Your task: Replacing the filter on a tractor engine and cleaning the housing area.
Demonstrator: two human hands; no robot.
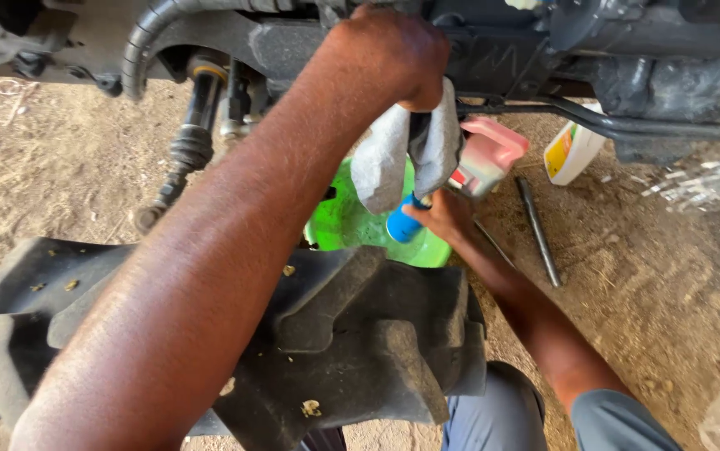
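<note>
My left hand (393, 50) reaches up to the dark underside of a vehicle (669, 50) and grips a grey rag (381, 159), which hangs down from my fist. Below the rag, my right hand (443, 219) holds a tool by its blue handle (402, 225); the tool's tip is hidden behind the rag. Both are above a bright green basin (347, 221) standing on the dirt. My left forearm crosses most of the view and hides part of the basin.
A black plastic underbody panel (360, 326) lies in front of me. A pink and white jug (489, 154), a white and yellow bottle (573, 150) and a dark metal rod (538, 230) lie on the sandy ground. A suspension strut (189, 150) hangs at left.
</note>
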